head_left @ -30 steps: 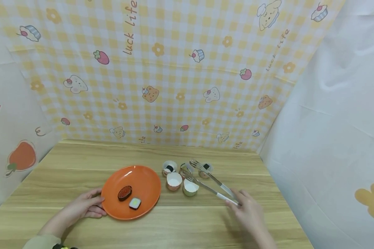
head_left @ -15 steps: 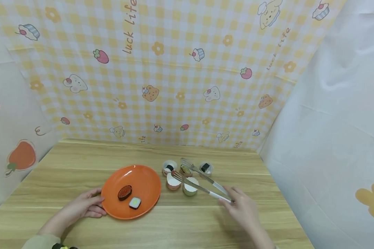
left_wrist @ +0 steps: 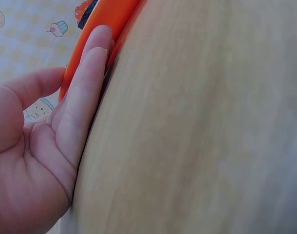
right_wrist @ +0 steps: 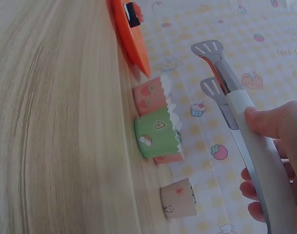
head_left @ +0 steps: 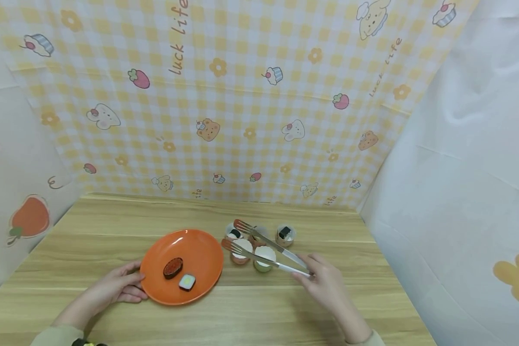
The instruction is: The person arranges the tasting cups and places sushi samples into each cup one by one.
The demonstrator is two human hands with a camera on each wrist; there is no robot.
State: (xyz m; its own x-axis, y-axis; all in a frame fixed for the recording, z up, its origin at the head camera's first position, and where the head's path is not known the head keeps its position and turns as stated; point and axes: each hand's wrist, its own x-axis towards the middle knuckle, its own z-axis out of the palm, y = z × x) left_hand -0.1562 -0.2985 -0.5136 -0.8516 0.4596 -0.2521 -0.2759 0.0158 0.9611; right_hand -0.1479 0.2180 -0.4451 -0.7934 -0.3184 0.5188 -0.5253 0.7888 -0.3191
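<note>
My left hand (head_left: 112, 290) pinches the near-left rim of an orange plate (head_left: 201, 252), thumb on the edge and fingers beneath, as the left wrist view shows. Two toy sushi pieces lie on the plate: a dark oval one with red topping (head_left: 173, 268) and a white-and-yellow square one (head_left: 187, 281). In my right hand (head_left: 328, 286) is a pair of metal tongs (right_wrist: 258, 146) with pale handles. Their slotted heads stand apart over the paper cups, near the plate's right rim. Between them I see nothing held.
Several small paper cups cluster right of the plate, including a green cup (right_wrist: 158, 134) and a pink cup (right_wrist: 149, 96). Some hold dark-and-white toy sushi, as in the right-hand cup (head_left: 285, 236). A checked cloth (head_left: 242, 105) hangs behind the wooden table (head_left: 225, 317).
The right hand has moved the tongs left, from over the right-hand cups toward the plate, with their heads still apart. The left hand and the plate have stayed in place.
</note>
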